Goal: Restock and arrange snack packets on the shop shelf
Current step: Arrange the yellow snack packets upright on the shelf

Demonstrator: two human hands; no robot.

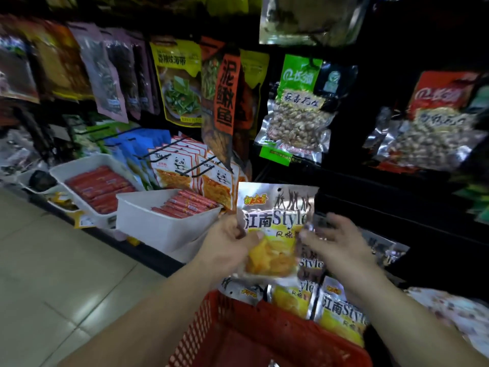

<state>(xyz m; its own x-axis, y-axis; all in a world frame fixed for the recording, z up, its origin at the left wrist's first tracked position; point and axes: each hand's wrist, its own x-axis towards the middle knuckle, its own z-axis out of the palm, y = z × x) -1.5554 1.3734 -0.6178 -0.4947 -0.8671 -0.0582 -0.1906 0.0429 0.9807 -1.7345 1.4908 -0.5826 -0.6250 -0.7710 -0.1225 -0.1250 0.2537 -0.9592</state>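
**Snack packet (275,229) pinched at both side edges, centre of frame**

At left of centre a white tub (164,229) of red sausage sticks sits on the low ledge, with panda packets (174,168) hanging on pegs just behind it. To its right, the left hand (225,247) grips the packet's left edge, thumb on the printed face and fingers behind. The packet stands upright between the hands, above the red basket (238,340) at bottom centre and in front of the black shelf (370,197).

It looks light and limp: thin silver film, glossy and probably slippery, with soft yellow contents sagging into the lower half. The flat sealed borders are the safest hold. Squeezing the bulging middle could crush the food or crease the film. A small dark spot near the top edge may be a hanging hole, so the top should stay free.

The right hand (341,245) curls its fingers round the right edge, where a second packet seems to sit behind the first. Blur hides the exact grip. Spare packets (341,313) stand in the basket at lower right.
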